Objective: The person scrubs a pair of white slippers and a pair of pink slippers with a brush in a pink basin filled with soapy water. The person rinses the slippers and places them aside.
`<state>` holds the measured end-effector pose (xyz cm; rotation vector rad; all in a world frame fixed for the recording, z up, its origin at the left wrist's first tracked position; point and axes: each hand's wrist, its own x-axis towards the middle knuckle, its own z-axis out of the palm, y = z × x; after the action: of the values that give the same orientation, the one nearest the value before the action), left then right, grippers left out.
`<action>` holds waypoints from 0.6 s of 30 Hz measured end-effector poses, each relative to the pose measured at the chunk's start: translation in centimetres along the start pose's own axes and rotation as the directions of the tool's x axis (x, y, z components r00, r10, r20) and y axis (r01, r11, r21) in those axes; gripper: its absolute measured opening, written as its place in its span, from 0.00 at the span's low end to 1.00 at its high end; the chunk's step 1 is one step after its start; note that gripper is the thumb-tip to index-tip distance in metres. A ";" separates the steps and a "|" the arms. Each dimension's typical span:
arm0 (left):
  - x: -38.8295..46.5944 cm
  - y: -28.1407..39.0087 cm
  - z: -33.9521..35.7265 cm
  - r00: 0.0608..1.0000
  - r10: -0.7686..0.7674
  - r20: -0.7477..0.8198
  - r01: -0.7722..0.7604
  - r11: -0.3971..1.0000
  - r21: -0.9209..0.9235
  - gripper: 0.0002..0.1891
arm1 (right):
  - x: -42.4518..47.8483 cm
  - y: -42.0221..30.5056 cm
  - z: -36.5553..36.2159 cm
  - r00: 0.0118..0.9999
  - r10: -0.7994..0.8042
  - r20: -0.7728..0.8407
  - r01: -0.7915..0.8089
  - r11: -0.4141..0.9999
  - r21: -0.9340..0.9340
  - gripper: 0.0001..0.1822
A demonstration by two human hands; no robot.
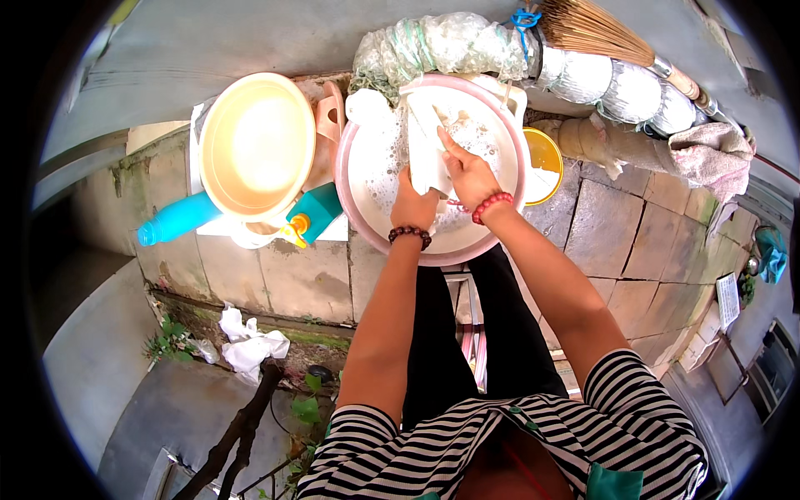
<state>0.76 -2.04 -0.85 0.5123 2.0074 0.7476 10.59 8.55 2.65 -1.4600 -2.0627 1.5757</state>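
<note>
A long white piece (425,147), with smooth faces and a raised edge, is held slanting above soapy water; its exact kind is unclear. My left hand (415,205) grips its near end from the left, below a dark bead bracelet. On the right side, my right hand (467,174) has its fingers and thumb against the same piece, with a red bead bracelet at the wrist. Under both hands stands a round basin (431,257) with a pink rim, holding water and foam. A white lump (369,107), perhaps cloth or foam, sits at its left rim.
A cream basin (215,144), a blue bottle (181,217) and a teal bottle (322,209) with a yellow-orange top stand left. Right of the wash basin is a yellow tub (559,164). Plastic-wrapped rolls (450,47) and a stick broom (594,31) lie along the wall.
</note>
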 end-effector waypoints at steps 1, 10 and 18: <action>0.3 -0.1 -0.5 0.999 0.033 0.029 -0.030 0.996 -0.084 0.40 | -0.3 0.5 0.4 0.984 0.177 0.009 -0.173 0.947 0.270 0.24; 6.2 3.2 -2.5 0.983 -0.014 0.181 0.111 0.834 -0.541 0.42 | -2.8 4.0 -1.0 0.880 0.406 0.248 -0.456 0.867 0.201 0.25; 10.8 7.8 -1.0 0.982 0.009 -0.191 0.011 0.995 0.101 0.39 | -0.8 5.3 -0.6 0.894 0.431 0.121 -0.429 0.902 -0.039 0.23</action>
<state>-5.01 9.97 -1.68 0.5140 2.2334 0.7199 14.49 8.14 -1.06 -1.9762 -1.8993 1.8537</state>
